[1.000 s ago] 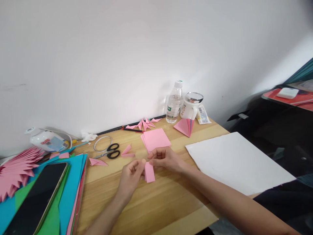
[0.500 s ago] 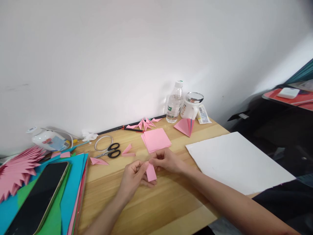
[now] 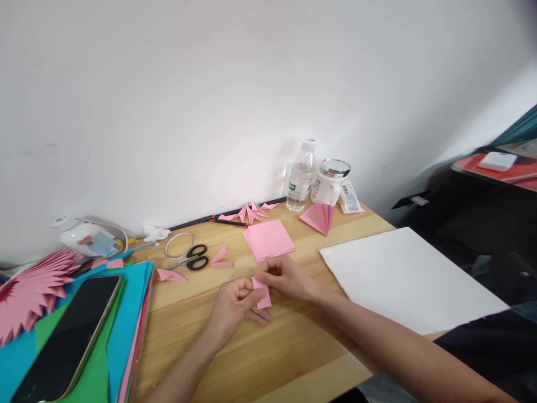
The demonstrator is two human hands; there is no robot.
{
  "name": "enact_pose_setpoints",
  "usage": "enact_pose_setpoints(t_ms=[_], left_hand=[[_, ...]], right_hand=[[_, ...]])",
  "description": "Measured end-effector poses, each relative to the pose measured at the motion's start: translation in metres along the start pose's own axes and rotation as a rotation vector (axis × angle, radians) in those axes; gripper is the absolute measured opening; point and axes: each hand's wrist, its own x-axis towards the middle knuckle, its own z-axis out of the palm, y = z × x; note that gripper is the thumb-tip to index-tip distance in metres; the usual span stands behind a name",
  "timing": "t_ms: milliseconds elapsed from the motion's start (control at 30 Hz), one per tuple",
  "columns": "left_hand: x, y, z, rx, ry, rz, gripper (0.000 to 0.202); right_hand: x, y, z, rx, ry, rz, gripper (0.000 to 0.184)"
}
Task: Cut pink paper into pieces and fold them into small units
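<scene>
Between my hands is a small folded piece of pink paper (image 3: 263,299), a narrow rectangle held just above the wooden table. My left hand (image 3: 237,305) grips it with the thumb across its face and fingers behind. At its upper end, my right hand (image 3: 286,276) pinches it between thumb and forefinger. Just beyond my right hand lies a stack of square pink paper sheets (image 3: 271,239). A V-shaped folded pink strip (image 3: 221,260) and a pointed folded pink piece (image 3: 172,275) rest to the left, near black-handled scissors (image 3: 196,258).
A white sheet (image 3: 411,280) covers the table's right side. Along the wall stand a water bottle (image 3: 300,178) and a white mug (image 3: 327,187), with a pink folded fan (image 3: 319,218) before them. At left, a phone (image 3: 69,336) lies on coloured paper (image 3: 128,313) by a pleated pink piece (image 3: 37,294).
My left thumb has slid from the top of the folded pink paper down onto its middle. My right hand keeps its pinch at the upper end. The view has shifted slightly.
</scene>
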Motion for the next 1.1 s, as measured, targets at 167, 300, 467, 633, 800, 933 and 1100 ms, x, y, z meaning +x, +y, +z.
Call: enact_pose_setpoints(t_ms=[167,300,467,633,800,933,1100], left_hand=[[-0.001,0.004,-0.001,0.028,0.006,0.013,0.046],[0.000,0.005,-0.003,0.043,0.038,0.002,0.048],[-0.002,0.005,0.003,0.071,0.045,-0.017,0.051],[-0.003,0.002,0.007,0.087,0.026,-0.019,0.051],[-0.001,0.000,0.004,0.054,0.055,0.019,0.049],[-0.001,0.001,0.005,0.018,0.094,0.062,0.046],[-0.001,0.001,0.007,0.010,0.075,0.062,0.046]], right_hand=[[0.001,0.007,0.005,-0.089,0.144,-0.055,0.031],[0.005,0.010,0.002,-0.002,0.004,-0.033,0.039],[0.004,0.009,0.002,0.033,-0.054,-0.024,0.039],[0.000,0.011,0.005,0.062,0.003,-0.018,0.040],[0.003,0.008,0.000,0.135,-0.033,-0.003,0.040],[0.004,0.003,-0.005,0.110,0.004,0.014,0.042],[0.003,0.001,-0.007,0.107,0.023,0.021,0.042]])
